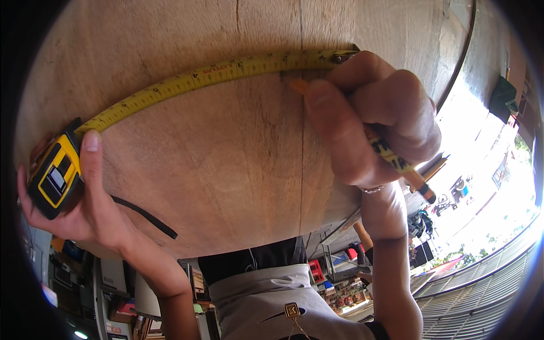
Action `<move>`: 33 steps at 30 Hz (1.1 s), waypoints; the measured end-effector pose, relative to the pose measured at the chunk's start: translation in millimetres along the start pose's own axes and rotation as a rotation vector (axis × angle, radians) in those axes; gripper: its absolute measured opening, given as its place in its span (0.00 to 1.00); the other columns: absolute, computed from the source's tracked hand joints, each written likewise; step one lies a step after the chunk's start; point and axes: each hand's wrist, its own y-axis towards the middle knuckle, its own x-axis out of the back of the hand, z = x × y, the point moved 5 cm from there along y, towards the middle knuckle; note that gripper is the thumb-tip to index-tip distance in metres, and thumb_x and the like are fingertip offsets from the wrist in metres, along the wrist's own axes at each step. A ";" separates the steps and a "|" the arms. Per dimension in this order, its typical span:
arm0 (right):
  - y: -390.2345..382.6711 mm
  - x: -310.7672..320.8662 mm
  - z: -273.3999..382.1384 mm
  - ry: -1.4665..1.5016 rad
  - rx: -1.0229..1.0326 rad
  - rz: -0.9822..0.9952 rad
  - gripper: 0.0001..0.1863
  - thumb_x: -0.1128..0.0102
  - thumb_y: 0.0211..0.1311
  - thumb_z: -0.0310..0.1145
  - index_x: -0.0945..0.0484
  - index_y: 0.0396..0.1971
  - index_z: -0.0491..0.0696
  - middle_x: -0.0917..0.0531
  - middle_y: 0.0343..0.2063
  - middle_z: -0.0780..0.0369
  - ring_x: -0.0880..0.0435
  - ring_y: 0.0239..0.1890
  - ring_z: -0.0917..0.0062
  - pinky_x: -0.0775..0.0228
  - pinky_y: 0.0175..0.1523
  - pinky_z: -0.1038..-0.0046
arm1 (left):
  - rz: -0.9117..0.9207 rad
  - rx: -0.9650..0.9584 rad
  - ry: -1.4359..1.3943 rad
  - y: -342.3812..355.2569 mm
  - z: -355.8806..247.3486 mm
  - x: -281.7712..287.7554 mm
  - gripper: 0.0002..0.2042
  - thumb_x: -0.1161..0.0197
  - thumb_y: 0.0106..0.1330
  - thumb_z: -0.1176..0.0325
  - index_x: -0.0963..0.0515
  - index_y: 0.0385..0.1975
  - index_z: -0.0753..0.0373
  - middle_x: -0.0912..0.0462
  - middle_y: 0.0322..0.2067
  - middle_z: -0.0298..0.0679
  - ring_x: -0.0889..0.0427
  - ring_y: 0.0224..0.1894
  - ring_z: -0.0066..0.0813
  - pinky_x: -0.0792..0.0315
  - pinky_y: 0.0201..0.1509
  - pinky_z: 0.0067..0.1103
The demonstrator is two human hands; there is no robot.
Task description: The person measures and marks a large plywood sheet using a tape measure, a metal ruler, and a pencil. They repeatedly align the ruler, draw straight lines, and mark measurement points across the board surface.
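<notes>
- Left hand (96, 209) grasps a tape measure (58, 178) (its blade (187, 85) reaches toward right hand (377, 116)).
- Right hand pinches a pencil (417, 182).
- Between both hands: wooden board (215, 153).

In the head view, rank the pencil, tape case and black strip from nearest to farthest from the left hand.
1. Tape case: held in the left hand, at the far left.
2. Black strip: just right of that hand.
3. Pencil: farthest right, in the right hand.
</notes>
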 end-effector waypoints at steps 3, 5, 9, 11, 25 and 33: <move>0.6 0.4 -0.7 -0.011 0.031 -0.026 0.11 0.38 0.47 0.09 0.26 0.18 0.41 0.32 0.17 0.66 0.32 0.15 0.84 0.49 0.16 0.80 | -0.001 -0.007 -0.010 0.1 1.2 -0.1 0.36 0.26 0.51 0.81 0.43 0.57 0.71 0.26 0.48 0.58 0.23 0.51 0.41 0.18 0.54 0.32; 0.9 0.3 -1.1 -0.003 0.041 -0.038 0.11 0.38 0.47 0.10 0.27 0.18 0.42 0.31 0.16 0.66 0.32 0.15 0.84 0.49 0.16 0.79 | -0.006 -0.013 -0.020 -0.8 2.0 0.3 0.36 0.26 0.51 0.81 0.43 0.57 0.71 0.26 0.48 0.58 0.23 0.51 0.41 0.18 0.54 0.32; 1.8 2.1 -2.3 0.007 0.001 -0.016 0.11 0.37 0.47 0.10 0.27 0.17 0.42 0.31 0.16 0.66 0.32 0.14 0.84 0.49 0.16 0.79 | -0.005 -0.007 -0.018 -0.6 0.6 0.9 0.36 0.26 0.51 0.81 0.43 0.57 0.70 0.27 0.48 0.58 0.23 0.52 0.41 0.18 0.54 0.32; 1.4 1.8 -1.9 -0.013 -0.003 0.000 0.11 0.37 0.47 0.10 0.27 0.17 0.42 0.31 0.16 0.66 0.32 0.14 0.84 0.49 0.16 0.79 | 0.014 -0.003 -0.013 -0.3 0.4 0.0 0.36 0.26 0.51 0.81 0.43 0.57 0.70 0.27 0.48 0.58 0.24 0.52 0.41 0.18 0.54 0.32; 1.8 -2.4 -8.1 -0.049 0.388 0.008 0.06 0.33 0.47 0.13 0.22 0.23 0.38 0.35 0.20 0.66 0.31 0.16 0.81 0.47 0.15 0.79 | 0.003 0.023 -0.022 1.7 -3.4 -1.6 0.35 0.25 0.50 0.81 0.42 0.55 0.72 0.27 0.48 0.58 0.23 0.51 0.40 0.19 0.54 0.32; -8.7 32.9 -9.7 -0.008 -0.183 -0.298 0.34 0.75 0.76 0.58 0.27 0.39 0.41 0.20 0.23 0.57 0.25 0.18 0.78 0.32 0.25 0.80 | -0.118 0.066 -0.128 -0.7 -10.2 -7.3 0.41 0.19 0.44 0.76 0.40 0.57 0.70 0.27 0.48 0.50 0.23 0.48 0.35 0.21 0.53 0.27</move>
